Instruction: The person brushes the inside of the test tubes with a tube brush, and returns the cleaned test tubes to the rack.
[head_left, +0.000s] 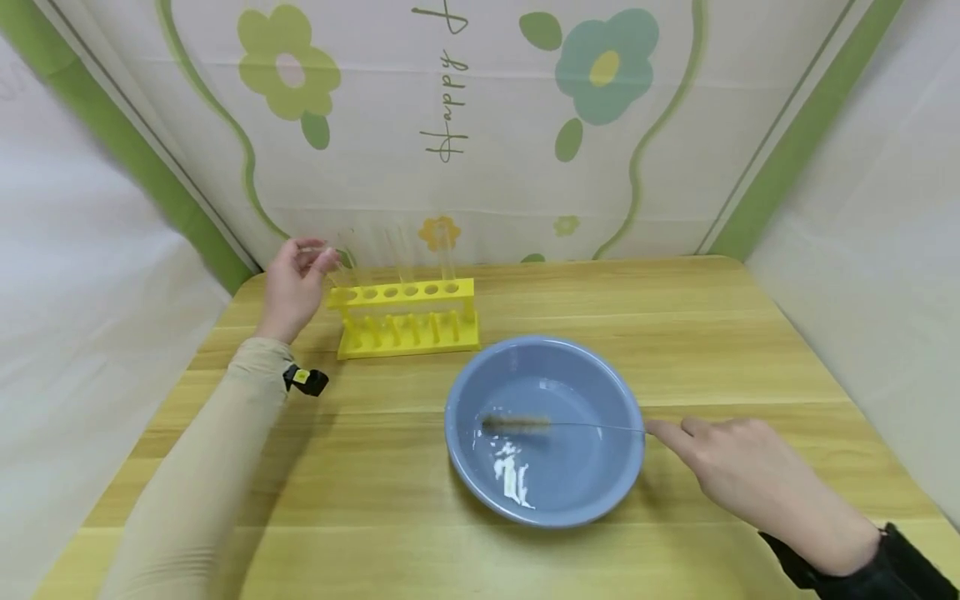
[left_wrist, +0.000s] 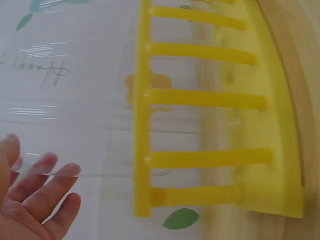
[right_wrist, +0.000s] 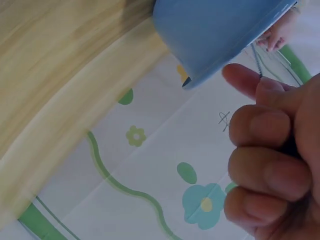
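Observation:
My left hand is at the left end of a yellow test tube rack. Its thumb and fingers pinch a clear test tube, whose rounded end is by the rack's top bar in the left wrist view. Other clear tubes stand upright in the rack. My right hand grips the thin wire handle of a test tube brush, fingers curled round it. The brush's brown bristles lie inside a blue basin, which seems to hold shallow water.
Rack and basin stand close together on a wooden table. Behind the table's far edge hangs a white cloth printed with flowers, and pale cloth walls rise on both sides.

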